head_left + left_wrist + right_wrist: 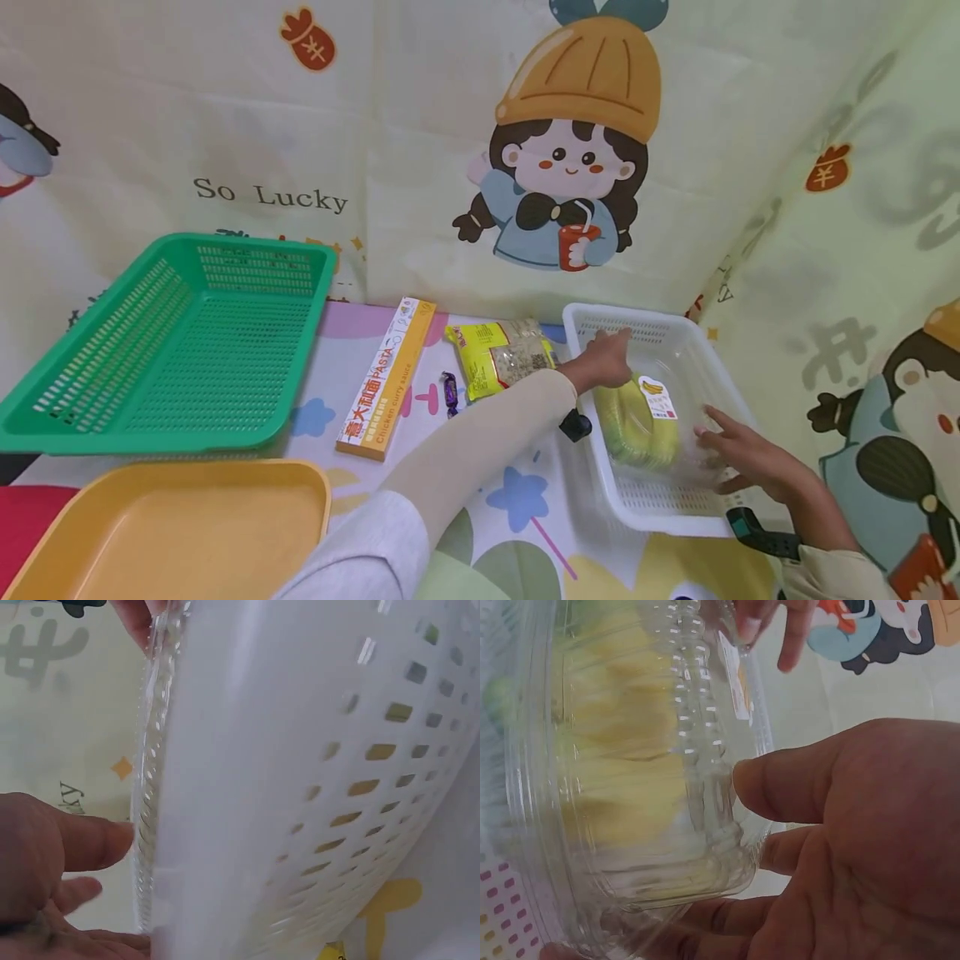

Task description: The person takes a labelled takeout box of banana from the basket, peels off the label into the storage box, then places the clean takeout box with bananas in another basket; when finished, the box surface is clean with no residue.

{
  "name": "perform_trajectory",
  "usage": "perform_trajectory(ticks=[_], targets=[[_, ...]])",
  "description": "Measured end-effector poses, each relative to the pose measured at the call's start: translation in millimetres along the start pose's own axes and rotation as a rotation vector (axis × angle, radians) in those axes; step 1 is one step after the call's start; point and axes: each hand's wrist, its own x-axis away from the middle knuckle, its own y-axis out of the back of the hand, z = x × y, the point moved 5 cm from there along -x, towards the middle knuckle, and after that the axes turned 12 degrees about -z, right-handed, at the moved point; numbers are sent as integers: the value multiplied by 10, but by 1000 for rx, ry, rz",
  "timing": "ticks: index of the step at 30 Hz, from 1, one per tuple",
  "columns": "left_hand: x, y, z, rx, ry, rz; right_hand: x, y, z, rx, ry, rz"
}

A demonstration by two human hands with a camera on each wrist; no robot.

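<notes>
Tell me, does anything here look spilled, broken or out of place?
Nothing looks spilled or broken. The clear box of bananas sits within the white basket. At most, the purple candy might seem a stray, being so small and loose between the pasta box and yellow bag, though it may well belong there.

The head view looks forward and down on the table (562, 508); the left wrist view closely faces the white basket (217, 787); the right wrist view, also near, shares the clear box (630, 757) with the head view.
</notes>
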Motion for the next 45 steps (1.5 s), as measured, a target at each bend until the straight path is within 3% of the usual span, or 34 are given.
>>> perform_trajectory(ticks=[6, 11, 15, 21, 26, 39, 45], targets=[[11, 79, 62, 98, -77, -42, -9, 19, 35, -1, 10, -1], [48, 94, 63, 212, -78, -42, 19, 105, 19, 13, 16, -22], [73, 105, 60, 239, -72, -83, 53, 144, -12, 14, 16, -35], [77, 154, 104, 214, -61, -100, 67, 184, 12, 81, 33, -83], [55, 273, 97, 184, -62, -119, 84, 216, 117, 116, 63, -114], [4, 741, -19, 110, -26, -176, 151, 250, 476, 174, 230, -181], [22, 968, -52, 95, -67, -186, 191, 270, 676, 179, 305, -197]])
